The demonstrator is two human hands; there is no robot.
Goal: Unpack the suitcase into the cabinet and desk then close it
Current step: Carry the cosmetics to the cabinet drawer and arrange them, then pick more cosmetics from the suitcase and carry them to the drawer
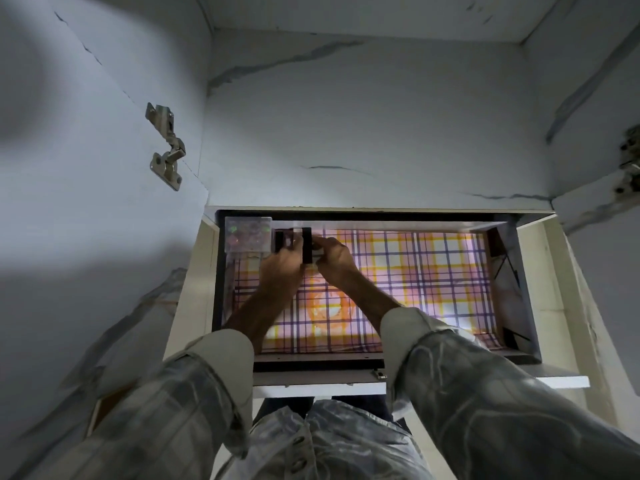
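Dim, soft frame; drawer liner (pixel 433 271) glaringly bright.

Black-and-white item (pixel 294 245), perhaps a box, hand-hidden

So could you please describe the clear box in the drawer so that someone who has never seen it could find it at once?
Start at the open drawer lined with plaid paper, below the white cabinet shelf. Go to its far left corner, just left of both hands, which hold a small black-and-white item. There sits the clear plastic box, the only see-through thing, with shiny greenish glints inside.
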